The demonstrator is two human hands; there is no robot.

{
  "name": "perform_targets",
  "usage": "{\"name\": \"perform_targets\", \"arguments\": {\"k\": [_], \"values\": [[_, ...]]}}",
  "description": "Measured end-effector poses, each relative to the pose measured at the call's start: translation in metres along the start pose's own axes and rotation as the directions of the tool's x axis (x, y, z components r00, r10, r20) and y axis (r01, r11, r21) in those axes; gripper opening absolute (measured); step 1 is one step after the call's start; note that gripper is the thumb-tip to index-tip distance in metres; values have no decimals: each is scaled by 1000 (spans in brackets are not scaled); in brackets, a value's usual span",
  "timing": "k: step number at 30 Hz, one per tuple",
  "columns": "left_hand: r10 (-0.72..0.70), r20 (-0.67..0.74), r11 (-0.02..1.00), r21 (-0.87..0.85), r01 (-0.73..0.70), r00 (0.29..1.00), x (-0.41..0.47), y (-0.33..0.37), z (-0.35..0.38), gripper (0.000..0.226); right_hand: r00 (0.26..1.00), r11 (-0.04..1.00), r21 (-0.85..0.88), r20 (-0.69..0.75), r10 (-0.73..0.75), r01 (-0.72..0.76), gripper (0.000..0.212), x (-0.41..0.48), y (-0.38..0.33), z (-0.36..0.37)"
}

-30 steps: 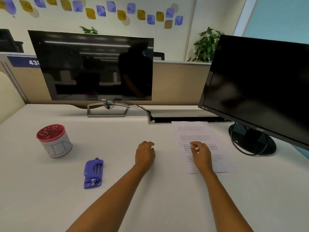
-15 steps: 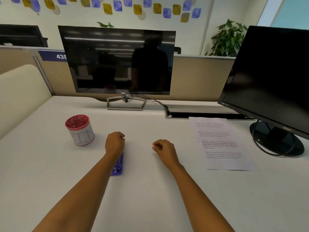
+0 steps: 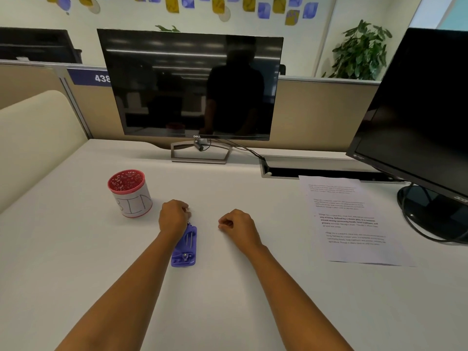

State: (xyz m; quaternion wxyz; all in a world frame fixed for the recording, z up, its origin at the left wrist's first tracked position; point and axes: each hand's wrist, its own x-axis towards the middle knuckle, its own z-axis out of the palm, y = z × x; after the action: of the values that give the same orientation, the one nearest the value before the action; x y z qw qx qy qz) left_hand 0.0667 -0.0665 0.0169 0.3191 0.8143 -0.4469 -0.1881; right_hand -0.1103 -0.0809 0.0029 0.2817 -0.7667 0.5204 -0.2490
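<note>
Left hand point(image 3: 173, 217) is knuckles up, fingers curled under, with the wrist over the far end of the purple tool point(image 3: 186, 247). Can't tell if it actually grips the tool or only covers it. The tool lies flat mid tabletop point(image 3: 228, 300), slightly left of centre, long axis pointing at the far edge, its near end bare.

Right hand point(image 3: 239, 226) rests on the tabletop just right of the tool, not touching it. Its fingers are curled in with the thumb against the forefinger, and nothing is visible inside.

A red-rimmed cup point(image 3: 130, 193) stands upright near the left hand, toward the far-left side. A printed sheet point(image 3: 352, 224) lies flat toward the right edge, well apart from both hands. A dark Dell monitor point(image 3: 192, 84) stands at the far edge, and a second monitor point(image 3: 425, 110) at the far-right corner.
</note>
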Motion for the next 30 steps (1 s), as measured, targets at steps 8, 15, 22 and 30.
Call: {"name": "perform_targets", "arguments": {"k": [8,15,22,30], "values": [[-3,30,992,125,-1,1000,3,7,0,23,1000,985,-171,7,-19,20,18,8,-8,1],[138,169,881,429,-199,976,7,19,-2,22,995,918,-393,99,-14,52,23,13,-14,3],[225,349,630,661,-409,910,10,37,-2,21,999,964,-267,47,5,7,21,13,-6,-4],[141,371,711,607,-354,918,11,40,-5,24,973,950,234,-50,225,-208,12,12,-3,-11]]}}
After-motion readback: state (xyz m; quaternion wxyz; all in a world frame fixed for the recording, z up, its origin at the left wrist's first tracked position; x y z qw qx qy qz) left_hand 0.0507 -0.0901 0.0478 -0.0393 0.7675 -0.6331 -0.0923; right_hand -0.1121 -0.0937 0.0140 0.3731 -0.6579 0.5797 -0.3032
